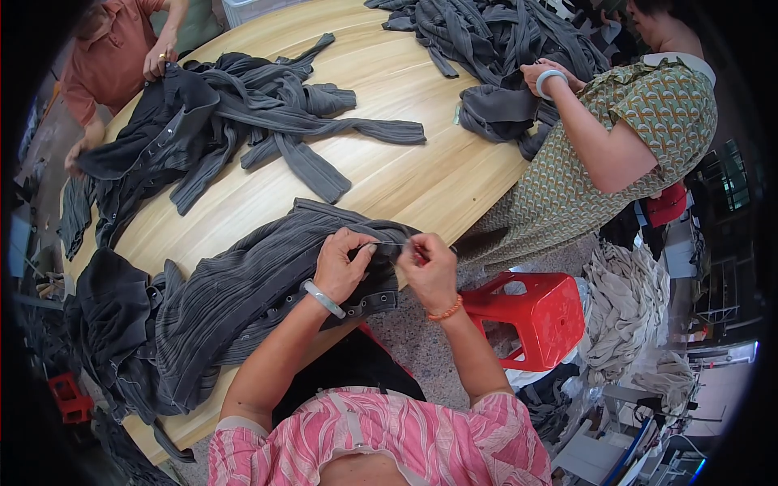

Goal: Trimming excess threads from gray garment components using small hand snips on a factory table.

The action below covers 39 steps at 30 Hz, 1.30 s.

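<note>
A dark grey ribbed garment point(251, 275) with round metal snaps along its edge lies on the near side of the table, spreading under my wrists. Above its right end, my left hand point(342, 263) is closed, thumb and forefinger pinching a thin dark thread point(389, 243). This thread runs across to my right hand point(429, 271), whose fingers are curled and slightly smeared by motion. Something small and reddish shows inside the right hand, too blurred to name. Below the hands, a small pale tag shows at the garment's end.
The pale wooden table point(389, 178) has a curved edge. More grey garments point(243, 121) lie far left, where a co-worker in an orange shirt handles one. Another pile point(502, 40) sits far right before a co-worker in patterned clothes. A red stool point(527, 316) stands at right, near pale cloth point(624, 308).
</note>
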Tool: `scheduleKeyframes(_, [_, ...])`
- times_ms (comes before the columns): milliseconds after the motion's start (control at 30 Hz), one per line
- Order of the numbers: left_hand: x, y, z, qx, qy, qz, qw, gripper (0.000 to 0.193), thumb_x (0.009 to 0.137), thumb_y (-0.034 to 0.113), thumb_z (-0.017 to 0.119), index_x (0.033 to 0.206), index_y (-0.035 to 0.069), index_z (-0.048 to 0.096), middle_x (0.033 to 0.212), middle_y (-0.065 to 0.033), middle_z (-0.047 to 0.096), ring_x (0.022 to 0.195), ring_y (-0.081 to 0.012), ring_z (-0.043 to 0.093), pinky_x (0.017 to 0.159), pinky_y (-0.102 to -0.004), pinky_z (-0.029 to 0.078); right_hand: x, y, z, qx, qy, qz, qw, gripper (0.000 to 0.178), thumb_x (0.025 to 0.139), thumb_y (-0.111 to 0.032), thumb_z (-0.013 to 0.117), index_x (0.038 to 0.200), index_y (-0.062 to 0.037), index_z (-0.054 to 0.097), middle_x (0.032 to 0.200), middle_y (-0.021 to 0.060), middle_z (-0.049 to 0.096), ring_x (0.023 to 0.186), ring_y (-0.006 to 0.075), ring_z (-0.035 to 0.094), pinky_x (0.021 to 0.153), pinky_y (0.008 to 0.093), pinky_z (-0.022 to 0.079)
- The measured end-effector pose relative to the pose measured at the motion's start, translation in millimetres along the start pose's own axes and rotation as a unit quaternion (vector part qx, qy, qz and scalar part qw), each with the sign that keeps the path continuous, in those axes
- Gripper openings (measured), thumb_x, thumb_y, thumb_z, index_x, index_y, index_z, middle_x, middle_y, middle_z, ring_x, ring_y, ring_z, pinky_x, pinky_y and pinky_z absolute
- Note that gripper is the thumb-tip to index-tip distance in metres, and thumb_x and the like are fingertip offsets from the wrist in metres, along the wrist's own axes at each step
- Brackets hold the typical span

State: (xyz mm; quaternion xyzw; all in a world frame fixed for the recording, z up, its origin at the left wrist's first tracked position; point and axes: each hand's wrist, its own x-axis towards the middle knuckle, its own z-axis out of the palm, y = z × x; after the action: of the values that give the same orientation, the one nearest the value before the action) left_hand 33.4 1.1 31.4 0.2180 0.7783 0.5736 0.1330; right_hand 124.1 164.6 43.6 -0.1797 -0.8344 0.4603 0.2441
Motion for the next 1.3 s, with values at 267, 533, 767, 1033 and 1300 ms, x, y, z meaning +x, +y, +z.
scheduleKeyframes(267, [3, 0, -3, 0.013, -0.014, -0.011, 1.0, 0.018, 0.087, 0.015, 0.073, 0.102, 0.007, 0.078, 0.091, -0.0096, 0.064, 0.093, -0.0295, 0.059, 0.086, -0.0401, 0.048, -60, 49, -132, -0.451, -0.398, 0.134, 0.788, 0.022, 0.08, -0.027, 0.076, 0.09, -0.0073, 0.077, 0.089, 0.0211, 0.074, 0.089, 0.0399, 0.073, 0.079, 0.0504, 0.059])
scheduleKeyframes(533, [0, -7, -8, -0.031, -0.04, 0.05, 0.997, 0.045, 0.084, 0.005, 0.07, 0.128, 0.007, 0.065, 0.107, -0.0115, 0.064, 0.097, -0.0259, 0.063, 0.092, -0.0382, 0.051, -23, -6, -42, 0.093, -0.126, 0.014, 0.988, 0.016, 0.091, -0.008, 0.077, 0.101, 0.0005, 0.069, 0.082, 0.0078, 0.064, 0.072, 0.0101, 0.061, 0.066, 0.0289, 0.051])
scheduleKeyframes(767, [-3, -8, -11, -0.089, -0.057, -0.004, 0.994, 0.061, 0.084, -0.005, 0.065, 0.143, 0.009, 0.054, 0.112, -0.0121, 0.062, 0.089, -0.0175, 0.064, 0.079, -0.0311, 0.054, 18, -28, 15, -0.011, -0.155, -0.119, 0.981, 0.027, 0.088, -0.002, 0.072, 0.116, -0.0017, 0.07, 0.095, 0.0132, 0.067, 0.083, 0.0233, 0.07, 0.073, 0.031, 0.055])
scheduleKeyframes(1033, [-5, -12, -10, -0.063, -0.048, 0.011, 0.997, 0.064, 0.084, -0.004, 0.067, 0.145, 0.011, 0.052, 0.116, -0.0135, 0.065, 0.092, -0.0233, 0.065, 0.084, -0.0351, 0.054, 29, -19, 17, -0.071, -0.185, -0.123, 0.972, 0.018, 0.091, -0.003, 0.068, 0.108, -0.0008, 0.065, 0.095, 0.0154, 0.069, 0.083, 0.0277, 0.071, 0.073, 0.0345, 0.055])
scheduleKeyframes(1300, [-6, -11, -22, -0.113, -0.056, 0.021, 0.992, 0.059, 0.09, -0.006, 0.059, 0.147, 0.009, 0.052, 0.119, -0.0111, 0.068, 0.096, -0.0151, 0.067, 0.085, -0.0297, 0.054, 15, -32, 15, -0.024, -0.08, -0.117, 0.99, 0.01, 0.091, -0.003, 0.074, 0.099, -0.001, 0.069, 0.086, 0.0076, 0.065, 0.068, 0.012, 0.061, 0.061, 0.0286, 0.05])
